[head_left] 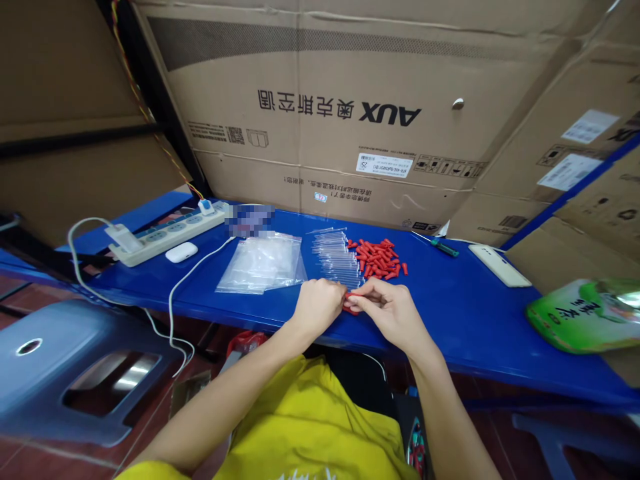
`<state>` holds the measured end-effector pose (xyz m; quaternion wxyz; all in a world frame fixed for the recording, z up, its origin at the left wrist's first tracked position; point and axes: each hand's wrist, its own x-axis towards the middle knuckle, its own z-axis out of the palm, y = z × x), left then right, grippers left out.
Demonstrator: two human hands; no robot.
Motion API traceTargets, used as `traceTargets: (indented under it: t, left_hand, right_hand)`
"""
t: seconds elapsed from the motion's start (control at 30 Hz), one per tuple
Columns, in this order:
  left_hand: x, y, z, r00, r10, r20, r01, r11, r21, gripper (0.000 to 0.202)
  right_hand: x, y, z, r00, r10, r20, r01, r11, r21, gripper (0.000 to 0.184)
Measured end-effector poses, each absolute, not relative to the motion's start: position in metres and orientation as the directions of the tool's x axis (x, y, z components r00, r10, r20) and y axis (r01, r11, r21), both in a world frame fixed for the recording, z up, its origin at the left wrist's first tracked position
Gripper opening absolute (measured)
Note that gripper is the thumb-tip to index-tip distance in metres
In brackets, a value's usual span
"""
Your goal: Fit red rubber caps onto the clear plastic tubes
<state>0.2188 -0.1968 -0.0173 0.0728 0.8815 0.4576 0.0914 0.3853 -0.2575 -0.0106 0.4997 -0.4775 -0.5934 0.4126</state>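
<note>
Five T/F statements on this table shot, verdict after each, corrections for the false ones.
1. The red parts lie right of the clear rods. True.
2. The right hand holds the screwdriver. False: it pinches a red piece; the screwdriver lies on the table.
3. The left hand is close beside the right. True.
4. The phone lies left of the bags. False: the phone lies to their right.
5. A white plug sits in the power strip. True.
</note>
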Motion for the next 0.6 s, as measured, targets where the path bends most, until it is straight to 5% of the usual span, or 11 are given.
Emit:
traceTargets:
  t: [0.37,0.6]
  left_hand:
    - [0.2176,-0.1974,-0.0163,0.57,0.816,0.097,0.793,-0.577,0.193,0.026]
    - [0.218,-0.1965,-0.0178,0.565,0.819,0.097,0.797,-0.573,0.19,0.023]
  right_hand:
    - [0.3905,-0.2604,-0.0086,-0.082,0.968,0.236,0.358,0.249,-0.9,0.018]
    - [0.3861,-0.2605,-0.0105,-0.084,0.972,0.218,0.302,0.234,-0.924,0.02]
